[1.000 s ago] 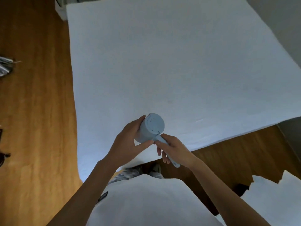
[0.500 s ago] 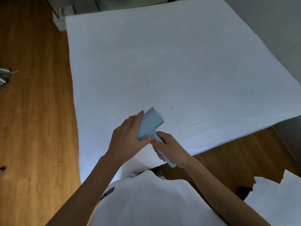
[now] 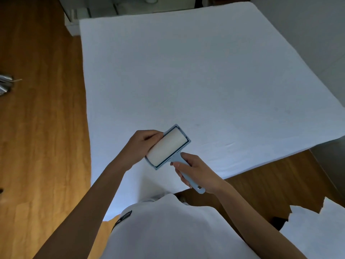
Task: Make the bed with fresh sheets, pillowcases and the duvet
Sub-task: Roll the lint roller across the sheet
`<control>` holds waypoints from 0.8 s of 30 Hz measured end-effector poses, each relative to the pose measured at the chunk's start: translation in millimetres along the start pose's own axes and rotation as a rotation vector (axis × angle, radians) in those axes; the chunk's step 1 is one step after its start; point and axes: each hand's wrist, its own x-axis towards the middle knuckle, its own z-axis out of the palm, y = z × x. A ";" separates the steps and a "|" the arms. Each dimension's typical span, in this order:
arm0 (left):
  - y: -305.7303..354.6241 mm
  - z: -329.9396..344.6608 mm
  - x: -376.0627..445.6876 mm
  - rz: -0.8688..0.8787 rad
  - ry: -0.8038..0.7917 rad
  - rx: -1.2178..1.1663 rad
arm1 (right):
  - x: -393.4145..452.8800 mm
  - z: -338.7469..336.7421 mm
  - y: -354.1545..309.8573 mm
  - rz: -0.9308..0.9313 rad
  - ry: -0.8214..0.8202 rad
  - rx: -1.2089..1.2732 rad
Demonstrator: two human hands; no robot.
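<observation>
A white sheet covers the bed (image 3: 196, 75), which fills the middle of the head view. Over the bed's near corner I hold a light-blue lint roller (image 3: 167, 147) with its white roll facing up. My right hand (image 3: 197, 172) grips the roller's handle. My left hand (image 3: 143, 146) holds the left side of the roller's head, fingers curled round its frame. Both hands are above the sheet, not touching it.
Wooden floor (image 3: 41, 128) runs along the bed's left side and near end. A white fabric pile (image 3: 321, 228) lies at the lower right. A grey object (image 3: 5, 83) sits at the far left edge. A wall (image 3: 317, 34) borders the bed's right side.
The roller has been turned in my hands: earlier its round end, then its blue back faced me, now the white roll shows. The view has tilted up a little.
</observation>
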 end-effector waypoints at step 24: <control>-54.7 -13.0 27.8 -0.136 -0.115 -0.136 | 39.2 20.3 20.8 0.128 0.152 0.149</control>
